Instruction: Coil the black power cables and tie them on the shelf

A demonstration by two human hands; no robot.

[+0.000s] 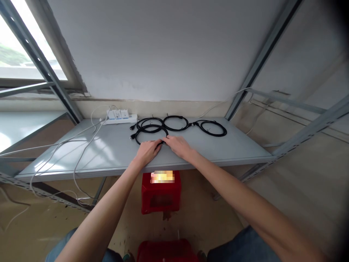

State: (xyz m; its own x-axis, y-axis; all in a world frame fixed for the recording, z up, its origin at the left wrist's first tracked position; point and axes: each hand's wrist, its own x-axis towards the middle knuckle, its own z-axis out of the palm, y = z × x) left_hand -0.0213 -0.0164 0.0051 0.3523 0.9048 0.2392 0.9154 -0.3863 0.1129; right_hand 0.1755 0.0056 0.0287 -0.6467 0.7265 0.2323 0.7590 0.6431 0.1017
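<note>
A coiled black cable [140, 131] lies on the grey shelf top [114, 160], its plug [132, 137] pointing left. Its near right edge is in both my hands. My left hand [148, 150] has its fingers closed on the front of the loop. Close beside it, my right hand [177, 145] pinches the loop's right side; the exact fingertip contact is partly hidden. Just behind, a second coiled cable [152, 118] overlaps this one. Two more black coils, a middle one [176, 129] and a right one [218, 135], lie further right.
A white power strip [120, 119] with plugged-in adapters stands at the back left. White cords [81, 160] run from it over the shelf's front edge. Metal posts [253, 69] rise at the sides. Below is a red stool [160, 198].
</note>
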